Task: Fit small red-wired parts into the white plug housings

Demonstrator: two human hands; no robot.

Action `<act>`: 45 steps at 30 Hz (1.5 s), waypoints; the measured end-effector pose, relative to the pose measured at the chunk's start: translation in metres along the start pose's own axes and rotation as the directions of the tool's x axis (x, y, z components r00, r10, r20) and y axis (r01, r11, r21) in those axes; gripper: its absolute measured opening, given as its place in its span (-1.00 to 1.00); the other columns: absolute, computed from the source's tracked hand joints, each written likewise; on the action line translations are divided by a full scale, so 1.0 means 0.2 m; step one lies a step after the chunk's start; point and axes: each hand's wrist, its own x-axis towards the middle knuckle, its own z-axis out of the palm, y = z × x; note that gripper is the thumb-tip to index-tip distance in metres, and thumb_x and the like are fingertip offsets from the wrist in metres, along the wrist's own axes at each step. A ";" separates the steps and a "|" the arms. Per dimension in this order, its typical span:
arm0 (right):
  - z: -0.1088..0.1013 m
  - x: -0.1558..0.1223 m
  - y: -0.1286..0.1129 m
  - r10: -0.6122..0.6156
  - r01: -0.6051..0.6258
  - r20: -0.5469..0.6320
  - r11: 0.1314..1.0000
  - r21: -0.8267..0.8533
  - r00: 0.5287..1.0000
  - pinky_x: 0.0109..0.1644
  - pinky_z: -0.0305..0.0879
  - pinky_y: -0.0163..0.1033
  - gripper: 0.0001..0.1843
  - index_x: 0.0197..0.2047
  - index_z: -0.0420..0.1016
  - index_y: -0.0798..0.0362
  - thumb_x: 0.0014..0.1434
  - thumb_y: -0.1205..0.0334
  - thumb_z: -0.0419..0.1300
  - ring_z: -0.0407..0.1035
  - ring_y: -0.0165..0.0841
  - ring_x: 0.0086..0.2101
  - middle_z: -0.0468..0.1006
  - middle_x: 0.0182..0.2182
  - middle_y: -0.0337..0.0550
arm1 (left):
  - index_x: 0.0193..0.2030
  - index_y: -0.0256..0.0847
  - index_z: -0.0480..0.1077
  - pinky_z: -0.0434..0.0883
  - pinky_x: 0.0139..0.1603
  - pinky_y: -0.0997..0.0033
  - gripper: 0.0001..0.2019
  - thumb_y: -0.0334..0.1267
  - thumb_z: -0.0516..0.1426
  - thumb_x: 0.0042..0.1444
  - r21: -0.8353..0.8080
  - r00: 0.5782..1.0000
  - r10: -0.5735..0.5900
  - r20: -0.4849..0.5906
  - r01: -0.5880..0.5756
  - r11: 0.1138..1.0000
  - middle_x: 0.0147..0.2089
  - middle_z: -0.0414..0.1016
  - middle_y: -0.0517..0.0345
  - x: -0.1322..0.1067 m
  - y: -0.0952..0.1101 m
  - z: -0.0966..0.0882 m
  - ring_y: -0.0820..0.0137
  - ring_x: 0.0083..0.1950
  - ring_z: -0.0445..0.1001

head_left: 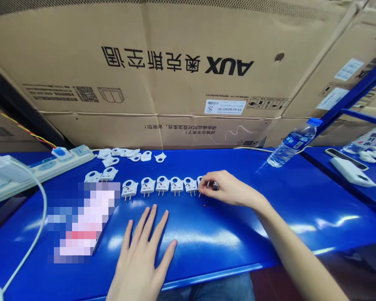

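Resting flat near the front edge of the glossy blue workbench top (269,217), the left hand (142,255) lies palm down with its fingers spread and straight, pointing away from the body; it holds nothing. Left of it sits a blurred, pixelated patch whose contents cannot be made out.

Farther in, the right forearm crosses the bench from the lower right, and the right hand (227,189) curls at the right end of a row of small white two-pin plug halves (161,186). Its fingertips pinch the last white plug piece (203,184) in that row, with the palm turned leftward and the wrist low, close to the surface. The row runs left from the hand, pins toward the person.

Beyond lie loose white plug covers (128,154), a white power strip with blue sockets (50,164) at the left, and a clear plastic water bottle with a blue cap (291,147) lying on its side at the right. Behind stand large brown cardboard cartons (181,83).
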 end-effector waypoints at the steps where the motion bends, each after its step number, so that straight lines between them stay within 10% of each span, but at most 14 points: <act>1: 0.00 -0.01 0.00 -0.029 0.026 0.056 0.998 0.055 0.998 -0.19 0.31 -0.31 -0.84 -0.19 0.67 0.02 0.34 0.25 0.23 0.53 -0.35 -0.30 0.70 -0.27 -0.22 | 0.60 0.02 -0.11 0.21 0.47 -0.19 -0.27 0.04 0.04 0.38 0.002 1.000 0.000 -0.004 0.000 1.000 0.57 0.16 0.06 0.00 0.00 0.00 0.08 0.54 0.21; 10: 0.09 0.10 -0.02 -0.002 -0.016 -0.175 0.995 -0.099 0.985 -0.11 0.29 -0.28 -0.82 -0.07 0.69 -0.03 0.39 0.24 0.22 0.53 -0.31 -0.20 0.68 -0.16 -0.15 | 0.59 0.03 -0.05 0.23 0.45 -0.20 -0.32 0.06 0.00 0.40 -0.025 0.999 -0.040 -0.030 0.040 0.999 0.54 0.21 0.07 0.01 0.02 -0.01 0.10 0.53 0.23; 32: 0.12 0.18 -0.03 0.013 -0.022 -0.162 0.998 -0.057 0.987 -0.16 0.22 -0.30 -0.85 -0.14 0.62 0.06 0.39 0.27 0.20 0.48 -0.34 -0.23 0.64 -0.18 -0.11 | 0.57 0.03 0.00 0.14 0.51 -0.21 -0.35 0.04 0.00 0.41 -0.065 0.997 -0.075 -0.011 0.074 0.995 0.56 0.18 0.07 0.01 0.05 -0.03 0.09 0.54 0.20; 40: 0.00 0.06 -0.01 -0.096 0.067 0.192 0.986 0.152 0.977 -0.27 0.28 -0.33 -0.90 -0.24 0.70 0.02 0.26 0.28 0.31 0.52 -0.37 -0.35 0.71 -0.33 -0.26 | 0.57 0.03 0.01 0.18 0.48 -0.23 -0.36 0.06 -0.01 0.41 -0.057 0.997 -0.076 -0.024 0.075 0.996 0.55 0.21 0.08 0.02 0.05 -0.03 0.11 0.55 0.19; 45: 0.03 0.09 -0.01 -0.093 0.083 0.049 0.981 0.173 0.994 -0.15 0.32 -0.30 -0.82 -0.13 0.72 0.02 0.34 0.19 0.27 0.56 -0.33 -0.27 0.73 -0.25 -0.21 | 0.58 0.04 -0.02 0.17 0.49 -0.19 -0.33 0.04 0.03 0.40 -0.063 0.999 -0.047 -0.013 0.046 0.997 0.54 0.21 0.06 0.02 0.04 -0.03 0.11 0.54 0.20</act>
